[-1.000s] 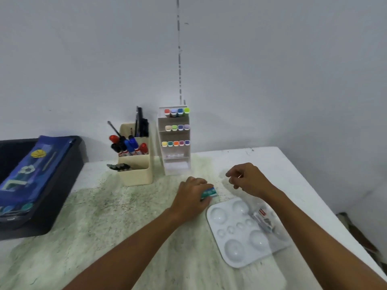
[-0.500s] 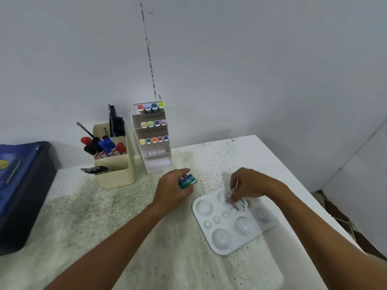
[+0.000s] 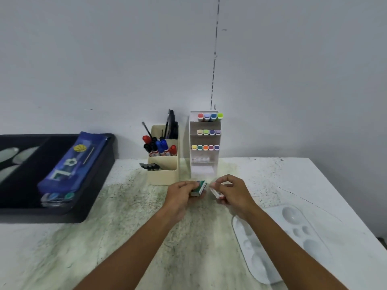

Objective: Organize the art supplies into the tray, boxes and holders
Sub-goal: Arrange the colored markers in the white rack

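My left hand [image 3: 182, 192] grips a small green box [image 3: 200, 188] just above the table, in front of the white marker rack [image 3: 205, 143]. Close to its right, my right hand [image 3: 232, 191] pinches a small white and red box [image 3: 216, 193]. The two boxes are nearly touching. A beige pen holder [image 3: 164, 170] with red, blue and black markers stands left of the rack. A black tray [image 3: 62, 210] at the left holds a blue pencil case [image 3: 69, 164]. A white paint palette [image 3: 293, 237] lies at the right, under my right forearm.
The white table [image 3: 314, 178] ends at a right edge past the palette. A plain wall rises behind the rack and the holder. Pale oval shapes [image 3: 12, 155] lie in the tray's left compartment. Dark clips [image 3: 150, 166] stick out of the holder's low front pocket.
My right hand has lifted a small white and red box off the palette and brought it left to my left hand, which has raised the green box. The view swung left.
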A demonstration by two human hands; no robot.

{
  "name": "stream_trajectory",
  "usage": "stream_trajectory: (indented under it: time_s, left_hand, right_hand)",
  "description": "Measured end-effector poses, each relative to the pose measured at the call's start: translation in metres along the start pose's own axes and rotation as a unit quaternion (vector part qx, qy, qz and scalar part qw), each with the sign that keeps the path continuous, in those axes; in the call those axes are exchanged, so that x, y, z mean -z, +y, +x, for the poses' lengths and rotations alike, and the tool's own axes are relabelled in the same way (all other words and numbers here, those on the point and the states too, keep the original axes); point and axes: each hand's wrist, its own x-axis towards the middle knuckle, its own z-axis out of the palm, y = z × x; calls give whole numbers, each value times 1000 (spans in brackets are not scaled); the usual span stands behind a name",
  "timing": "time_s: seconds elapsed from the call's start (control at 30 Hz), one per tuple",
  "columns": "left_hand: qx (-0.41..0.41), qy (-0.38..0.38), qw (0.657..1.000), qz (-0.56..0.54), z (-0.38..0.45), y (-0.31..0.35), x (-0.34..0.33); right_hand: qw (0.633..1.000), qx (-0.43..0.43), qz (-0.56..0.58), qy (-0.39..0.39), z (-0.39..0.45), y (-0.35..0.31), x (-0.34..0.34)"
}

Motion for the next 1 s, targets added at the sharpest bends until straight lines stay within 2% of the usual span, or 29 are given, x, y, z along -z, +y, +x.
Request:
stream_trajectory:
  time_s: [0.1,0.27,0.5,0.6,0.7,0.83,1.0]
  left_hand:
    - [-23,-22,999,-3,0,1,4]
    - [-96,-72,988,100,-1,6,8]
    - [-190,-40,974,115,3,17,0]
    - [-227,-27,961,158,10,20,-3]
    - [-276,-15,933,229,19,20,-4]
    - [-350,5,877,330,26,18,-4]
    - [-366,1,849,380,34,18,-3]
  right_hand:
    - [997,-23,70,20,8,1,-6]
    - [986,-19,166,-23,13,-4,-1]
    - [991,105,76,-44,14,-7,-1]
    - [989,140,43,-33,20,-12,-2]
    - [985,169,-9,-19,26,-16,-5]
    - [979,196,-54,12,32,-16,-8]
    - [970,207,-119,36,34,-16,-11]
